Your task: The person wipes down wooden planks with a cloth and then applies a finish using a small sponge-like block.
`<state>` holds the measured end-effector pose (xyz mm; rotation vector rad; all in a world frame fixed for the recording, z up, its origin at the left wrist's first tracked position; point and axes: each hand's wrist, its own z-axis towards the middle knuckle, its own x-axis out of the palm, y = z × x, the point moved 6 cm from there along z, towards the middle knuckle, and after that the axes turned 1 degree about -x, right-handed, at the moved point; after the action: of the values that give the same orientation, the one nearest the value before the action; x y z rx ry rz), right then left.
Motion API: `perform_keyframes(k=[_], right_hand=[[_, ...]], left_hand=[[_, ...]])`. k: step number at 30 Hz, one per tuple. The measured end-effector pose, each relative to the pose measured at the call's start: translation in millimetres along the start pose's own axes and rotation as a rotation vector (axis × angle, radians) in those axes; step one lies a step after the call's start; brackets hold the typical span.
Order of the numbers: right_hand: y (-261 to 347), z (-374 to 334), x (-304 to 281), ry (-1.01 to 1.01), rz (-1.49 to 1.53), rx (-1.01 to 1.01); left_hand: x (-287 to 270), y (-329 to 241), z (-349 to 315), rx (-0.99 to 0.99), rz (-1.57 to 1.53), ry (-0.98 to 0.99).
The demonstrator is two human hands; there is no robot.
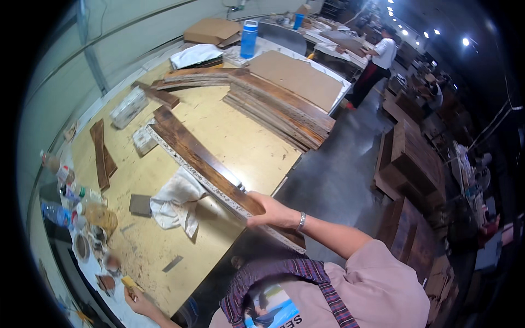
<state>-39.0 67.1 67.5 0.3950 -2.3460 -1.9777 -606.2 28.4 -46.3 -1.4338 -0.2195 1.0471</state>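
Observation:
My right hand (273, 210) grips a long brown wooden board (210, 172) near its close end. The board stands on its narrow side, its pale speckled edge toward the left, and its near end juts past the table's edge. Low at the left, my left hand (141, 304) has its fingers closed on a small yellow piece (130, 282), whose kind is unclear. A crumpled white cloth (174, 205) lies against the board's left side, with a grey flat block (140, 205) beside it. Just beyond my right hand, a shiny flat metal blade (221, 170) is partly hidden by the board.
Stacked brown boards (279, 112) line the table's far right. White wrapped blocks (129, 108) and crossed wood strips (99, 156) lie at left. Several bottles and jars (101, 217) crowd the left edge. A blue bottle (249, 39) stands far back. A person (377, 60) works beyond.

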Motion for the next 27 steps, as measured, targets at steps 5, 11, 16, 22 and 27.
perform_keyframes(k=[5,11,16,22,27], right_hand=[[46,-3,-77,-0.33,-0.4,-0.124],[90,34,-232,-0.649,-0.792,-0.186],[64,86,-337,-0.635,-0.808,-0.08],[25,120,-368,-0.602,-0.899,-0.005],[42,125,-345,-0.527,-1.095,0.024]], left_hand=[[63,-49,-25,0.09,-0.24,0.201],[124,-139,-79,0.063,-0.306,0.363],[161,-170,-120,0.071,-0.269,0.408],[179,-187,-152,0.104,-0.182,0.403],[189,-208,-163,0.108,-0.174,0.429]])
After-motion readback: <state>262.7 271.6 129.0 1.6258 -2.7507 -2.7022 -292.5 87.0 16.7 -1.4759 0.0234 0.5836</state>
